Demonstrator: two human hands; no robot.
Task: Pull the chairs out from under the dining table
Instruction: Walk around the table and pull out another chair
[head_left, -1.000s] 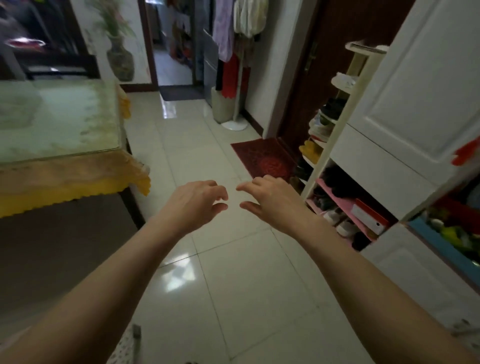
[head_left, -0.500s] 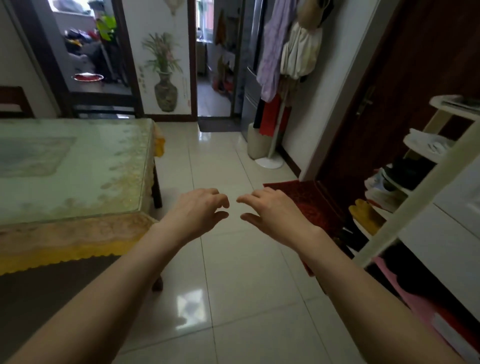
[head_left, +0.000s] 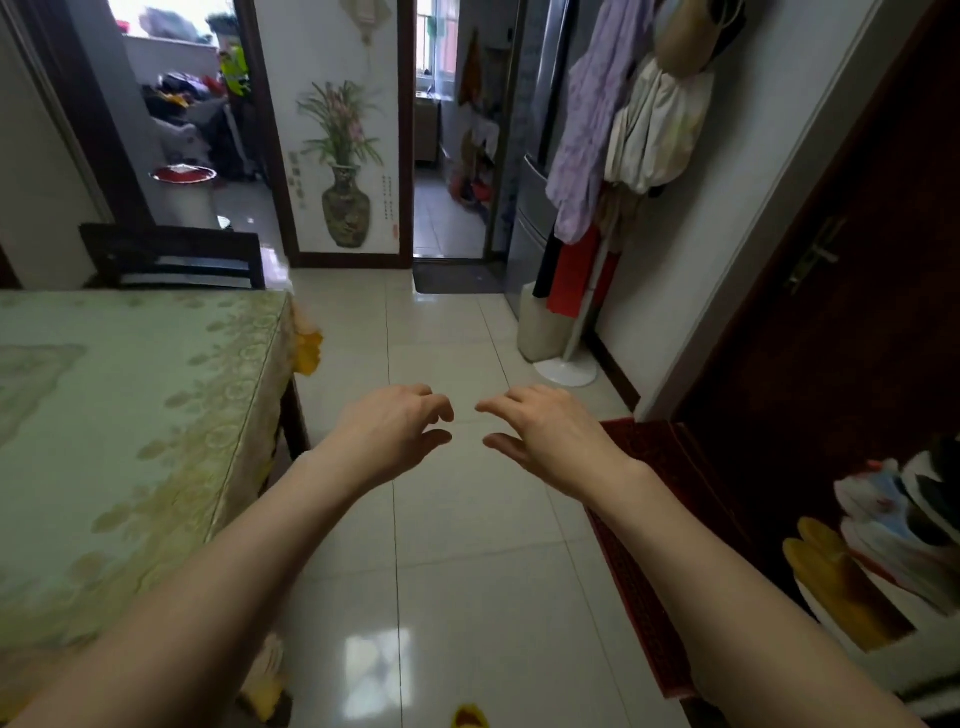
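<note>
The dining table (head_left: 130, 415) fills the left side, covered with a green-gold patterned cloth under glass. A dark wooden chair (head_left: 171, 257) stands pushed in at its far end, only the backrest showing. My left hand (head_left: 389, 436) and my right hand (head_left: 545, 436) hover side by side over the tiled floor, to the right of the table. Both hold nothing, with fingers loosely curled and apart. Neither hand touches the table or the chair.
A coat stand (head_left: 571, 358) hung with clothes stands at the right wall beside a beige bin (head_left: 540, 332). A red doormat (head_left: 654, 519) lies before a dark door (head_left: 857, 312). Shoes (head_left: 893, 525) sit on a rack at right. Open doorways lie ahead.
The view has lifted and swung left, bringing the table's far end and the chair backrest into sight. My hands keep the same open pose in front of me.
</note>
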